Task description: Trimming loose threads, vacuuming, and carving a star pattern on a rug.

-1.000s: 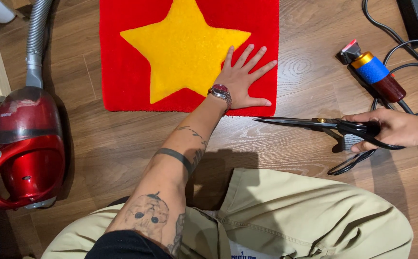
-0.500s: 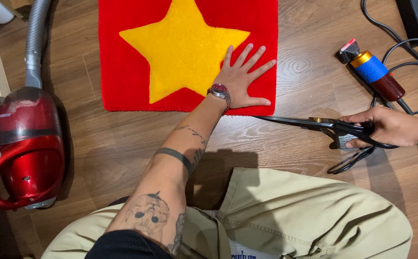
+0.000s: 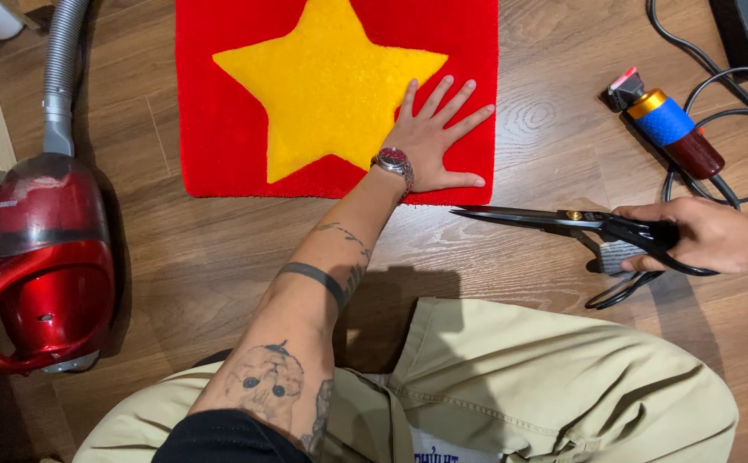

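The left hand (image 3: 432, 137) lies flat on the lower right corner of the red tufted rug (image 3: 220, 103), with the fingers spread wide and the palm partly over one point of the yellow star (image 3: 322, 77); it grips nothing. A wristwatch (image 3: 393, 159) sits on this wrist, just at the rug's lower edge. The right hand (image 3: 704, 236) is to the right of the rug, closed around the black handles of a pair of long scissors (image 3: 563, 219). The blades are together and point left, with their tips just below the rug's lower right corner, over the wooden floor (image 3: 520, 266). Further right of the rug lies a corded trimmer (image 3: 670, 124) with a blue and gold body, near its black cable (image 3: 734, 86). A red vacuum cleaner (image 3: 44, 257) stands to the left of the rug.
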